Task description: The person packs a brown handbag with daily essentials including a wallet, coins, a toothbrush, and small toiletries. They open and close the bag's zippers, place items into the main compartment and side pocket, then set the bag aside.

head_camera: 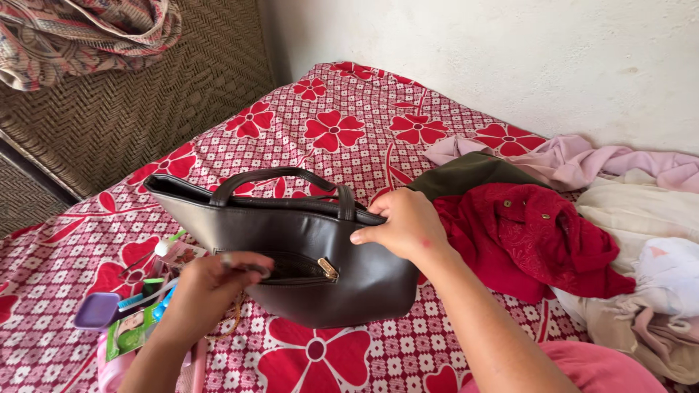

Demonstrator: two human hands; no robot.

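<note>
Right hand (408,227) pinches the top rim of a smooth dark leather handbag (313,269) standing on the bed (342,131); left hand (211,287) holds a small blurred object at its zip pocket — floral cotton sheet, crumpled red garment (539,233) beside.

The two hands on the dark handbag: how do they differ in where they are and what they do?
The right hand grips the top edge of the dark handbag near its handles; the left hand sits lower, at the front zip pocket. The right hand is sharp, fingers curled over the rim; the left hand is blurred, pinching something small. Both touch the same bag, on the red flowered bedsheet.
</note>
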